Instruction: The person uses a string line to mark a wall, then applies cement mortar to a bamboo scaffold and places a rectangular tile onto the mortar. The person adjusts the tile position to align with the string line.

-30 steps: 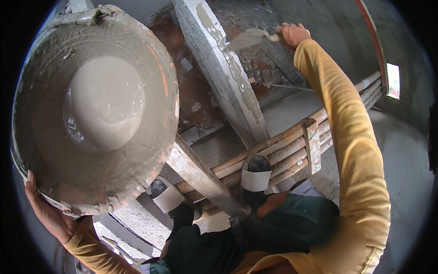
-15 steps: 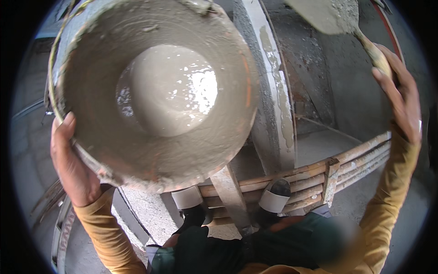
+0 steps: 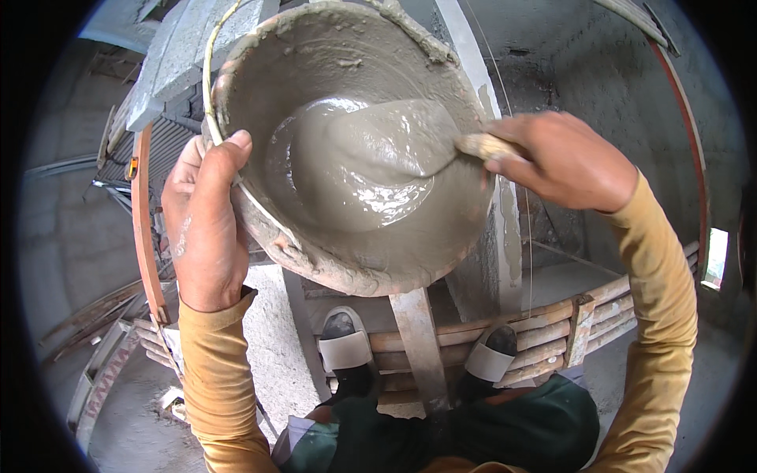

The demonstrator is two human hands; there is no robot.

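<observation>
A mortar-caked bucket (image 3: 347, 276) is tilted toward me, with wet grey mortar (image 3: 319, 169) pooled in its bottom. My left hand (image 3: 206, 225) grips its left rim, thumb on top, beside the yellowish cord-like handle (image 3: 208, 79). Over the right rim reaches my right hand (image 3: 568, 162), closed round the wooden grip of a trowel (image 3: 398, 138). The mortar-coated trowel blade lies inside the bucket, at the surface of the mortar. What supports the bucket from below is hidden.
A narrow ledge with smeared mortar (image 3: 509, 244) runs behind the bucket's right side, with a thin string (image 3: 530, 268) beside it. My slippered feet stand on lashed poles (image 3: 544, 325). A pale block (image 3: 280, 335) and wooden post (image 3: 143, 229) are at left.
The trowel has swung from the upper right down into the bucket with my right hand. The bucket appears farther right and smaller in view, my left hand still on its rim.
</observation>
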